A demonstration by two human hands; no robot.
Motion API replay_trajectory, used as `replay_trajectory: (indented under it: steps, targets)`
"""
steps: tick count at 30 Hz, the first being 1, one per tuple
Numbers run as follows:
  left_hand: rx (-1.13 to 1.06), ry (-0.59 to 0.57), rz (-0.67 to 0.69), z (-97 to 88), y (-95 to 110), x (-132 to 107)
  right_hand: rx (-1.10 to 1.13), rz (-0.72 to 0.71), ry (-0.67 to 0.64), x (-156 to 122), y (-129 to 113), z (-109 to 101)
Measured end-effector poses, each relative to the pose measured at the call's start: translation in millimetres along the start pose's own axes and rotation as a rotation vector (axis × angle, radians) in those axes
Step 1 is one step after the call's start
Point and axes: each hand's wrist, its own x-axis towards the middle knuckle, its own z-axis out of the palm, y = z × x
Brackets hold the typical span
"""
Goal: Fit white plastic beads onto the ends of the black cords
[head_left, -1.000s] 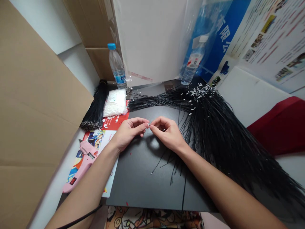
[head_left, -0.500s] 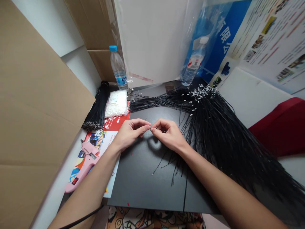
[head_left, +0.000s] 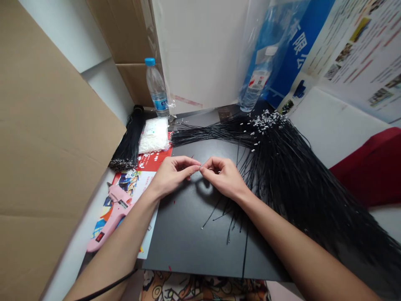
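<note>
My left hand (head_left: 177,173) and my right hand (head_left: 222,175) meet fingertip to fingertip above the dark table (head_left: 188,234). Thumb and forefinger are pinched together on each hand. Whatever lies between the tips is too small and too covered to name. To the right of my right hand spreads a large bundle of black cords (head_left: 291,179), many with small white tips (head_left: 269,120). A few loose cord ends (head_left: 228,238) stick out below my right wrist. Behind my hands lies a flat strand of black cords (head_left: 213,136).
A pink glue gun (head_left: 112,215) lies on printed sheets at left. Behind it are a bag of white pieces (head_left: 154,134) and another black cord bundle (head_left: 130,140). Two water bottles (head_left: 158,94) (head_left: 257,81) stand at the back. Cardboard (head_left: 56,138) walls the left side.
My fingertips have drawn slightly closer, and the small light bit seen between them is now mostly covered. The whole view has shifted a little. Nothing else has visibly moved.
</note>
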Motion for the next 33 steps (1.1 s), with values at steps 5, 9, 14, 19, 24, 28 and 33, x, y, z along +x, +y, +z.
replay_trajectory:
  steps: [5, 9, 14, 19, 24, 28, 33]
  targets:
    - [-0.029, -0.019, -0.014, -0.3, -1.2, 0.2, 0.003, -0.037, 0.008, -0.2, -1.1, -0.4]
    - [-0.048, -0.024, -0.026, -0.3, -1.8, -0.4, 0.017, -0.064, 0.007, 0.3, -0.6, -0.6]
    - [-0.053, -0.013, -0.048, -1.0, -1.0, -0.4, 0.007, -0.104, 0.0, 0.5, 1.2, 0.2]
    - [-0.072, -0.017, -0.065, -1.1, 1.0, -0.8, -0.033, -0.133, 0.016, 0.0, 2.4, 1.7]
    - [-0.076, -0.02, -0.063, -0.4, 3.0, -1.7, 0.013, -0.119, -0.008, 0.7, 5.3, 1.9]
    - [-0.068, -0.016, -0.057, -0.1, 2.4, -1.3, 0.035, -0.117, -0.019, 1.4, 6.7, 1.9]
    - [-0.049, -0.01, -0.041, 0.1, 0.0, -0.3, 0.027, -0.101, -0.011, 0.8, 4.3, 2.3]
